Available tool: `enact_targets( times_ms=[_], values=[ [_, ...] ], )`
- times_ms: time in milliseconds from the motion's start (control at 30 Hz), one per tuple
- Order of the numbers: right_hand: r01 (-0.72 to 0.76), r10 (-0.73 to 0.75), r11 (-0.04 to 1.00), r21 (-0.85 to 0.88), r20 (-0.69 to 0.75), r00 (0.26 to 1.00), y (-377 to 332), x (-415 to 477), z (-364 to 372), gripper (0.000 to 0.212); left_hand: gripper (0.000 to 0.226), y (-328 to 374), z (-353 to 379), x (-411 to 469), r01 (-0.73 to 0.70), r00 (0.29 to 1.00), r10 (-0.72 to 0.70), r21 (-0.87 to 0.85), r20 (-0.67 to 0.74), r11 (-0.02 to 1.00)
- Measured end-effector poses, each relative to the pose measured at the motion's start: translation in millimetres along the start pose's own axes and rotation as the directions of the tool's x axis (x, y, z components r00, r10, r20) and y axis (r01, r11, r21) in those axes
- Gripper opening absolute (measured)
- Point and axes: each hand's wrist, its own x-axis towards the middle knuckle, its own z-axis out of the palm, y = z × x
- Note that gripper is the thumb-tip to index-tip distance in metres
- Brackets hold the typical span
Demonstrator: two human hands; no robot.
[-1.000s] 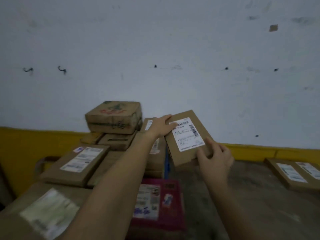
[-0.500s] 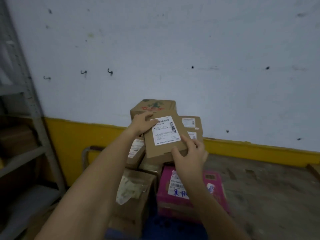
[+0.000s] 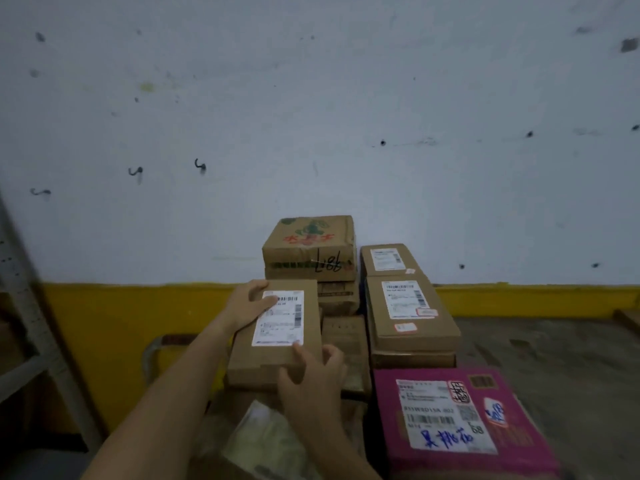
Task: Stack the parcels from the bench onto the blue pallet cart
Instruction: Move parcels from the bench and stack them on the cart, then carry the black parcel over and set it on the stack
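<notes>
A flat brown parcel (image 3: pixel 277 355) with a white shipping label lies level above the left side of the parcel pile. My left hand (image 3: pixel 247 306) grips its far left corner, thumb on the label. My right hand (image 3: pixel 313 379) holds its near right corner, thumb on top. To its right stands a stack of flat brown parcels (image 3: pixel 412 317). Behind it sits a brown box with red and green print (image 3: pixel 310 247). A pink box (image 3: pixel 460 420) with a white label lies at the near right. The blue pallet cart is hidden beneath the pile.
A white wall with a yellow base band (image 3: pixel 104 327) runs behind the pile. A grey metal shelf frame (image 3: pixel 31 317) stands at the left edge. A cart handle bar (image 3: pixel 152 355) shows left of the pile. Grey concrete floor (image 3: pixel 554 368) lies to the right.
Both hands carried the labelled parcel leftward from the bench side over the pile and turned it to lie level with its label lengthwise. The view swung left, bringing the shelf into sight.
</notes>
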Motion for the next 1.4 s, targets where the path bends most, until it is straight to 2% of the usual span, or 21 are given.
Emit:
enact_targets(
  times_ms=[167,400,733,900,1133,1233,1400],
  values=[
    [-0.081,0.078,0.994,-0.077,-0.032,0.996,-6,14,35,0.045,0.039,-34,9,25,0.034,0.99,-0.02,-0.103,0.138,0.994],
    [-0.121,0.109,0.988,-0.097,-0.124,0.986,-4,19,43,0.041,0.045,-37,5,37,0.029,0.988,-0.008,-0.139,0.154,0.99],
    [-0.063,0.031,0.986,-0.152,-0.204,0.978,1,21,-2,0.047,0.06,-1,2,43,-0.064,0.998,0.064,0.006,0.004,0.998],
    [0.023,-0.057,0.985,-0.172,-0.193,0.979,17,18,-54,0.052,0.054,52,34,35,-0.141,0.989,0.139,-0.057,-0.039,0.988],
    [0.103,-0.146,0.973,-0.206,-0.209,0.967,66,-8,-172,0.051,0.048,156,135,4,-0.232,0.973,0.228,-0.146,-0.042,0.962],
    [0.07,-0.127,0.97,-0.235,-0.236,0.963,105,-26,-245,0.053,0.052,206,197,-16,-0.233,0.971,0.24,-0.17,0.019,0.957],
    [-0.078,-0.008,0.96,-0.27,-0.301,0.954,167,-55,-361,0.056,0.054,275,313,-47,-0.213,0.958,0.246,-0.205,0.149,0.955]
  ],
)
